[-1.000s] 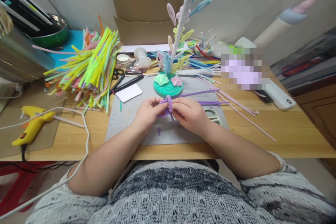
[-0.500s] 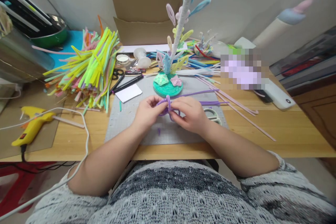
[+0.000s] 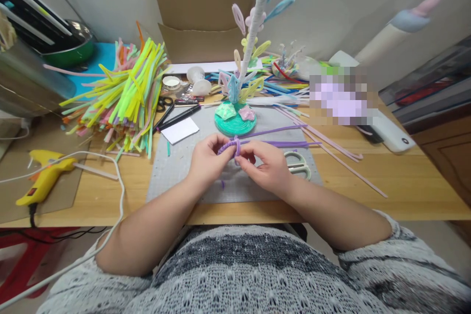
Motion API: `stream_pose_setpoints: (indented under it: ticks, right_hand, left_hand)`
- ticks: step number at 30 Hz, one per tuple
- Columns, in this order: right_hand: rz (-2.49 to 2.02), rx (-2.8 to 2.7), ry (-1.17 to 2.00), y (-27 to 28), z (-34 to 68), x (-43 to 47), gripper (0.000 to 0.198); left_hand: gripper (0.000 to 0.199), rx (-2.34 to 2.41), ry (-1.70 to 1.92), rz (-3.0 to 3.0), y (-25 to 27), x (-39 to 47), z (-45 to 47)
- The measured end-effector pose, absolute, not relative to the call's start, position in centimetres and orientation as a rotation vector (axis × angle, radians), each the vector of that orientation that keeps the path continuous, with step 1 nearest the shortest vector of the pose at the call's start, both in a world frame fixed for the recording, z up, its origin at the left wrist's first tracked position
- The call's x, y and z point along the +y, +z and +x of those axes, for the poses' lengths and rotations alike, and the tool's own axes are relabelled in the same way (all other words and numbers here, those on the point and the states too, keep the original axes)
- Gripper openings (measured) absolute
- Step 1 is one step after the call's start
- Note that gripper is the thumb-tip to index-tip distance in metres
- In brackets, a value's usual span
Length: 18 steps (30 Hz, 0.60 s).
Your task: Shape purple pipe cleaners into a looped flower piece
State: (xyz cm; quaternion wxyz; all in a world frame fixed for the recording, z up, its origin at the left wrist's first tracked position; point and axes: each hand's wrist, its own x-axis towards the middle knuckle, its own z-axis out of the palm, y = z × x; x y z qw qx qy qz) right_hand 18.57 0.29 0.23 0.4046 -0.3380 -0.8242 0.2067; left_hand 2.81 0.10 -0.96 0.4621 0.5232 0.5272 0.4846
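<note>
Fingers (image 3: 248, 167) on purple loop (image 3: 237, 146), now smaller

The person's left hand (image 3: 209, 157) is drawn into a pinch, its thumb pointing inward against the curled index finger. The right hand (image 3: 270, 164) faces it, very near, thumb and index finger bent toward each other and the other fingers curled in behind. The bare left forearm (image 3: 154, 221) and right forearm (image 3: 338, 216) reach forward, slanting inward, so that both hands meet ahead of the torso (image 3: 253, 274).
</note>
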Motion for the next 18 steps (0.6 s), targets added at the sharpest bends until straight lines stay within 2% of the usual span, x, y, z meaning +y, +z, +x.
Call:
stream_pose_setpoints:
  ticks: [18]
  right_hand:
    - [-0.830, -2.169, 0.427, -0.2, 18.9, 0.9, 0.007]
  left_hand:
    - [0.021, 1.136, 1.215, 1.058, 0.2, 0.1, 3.0]
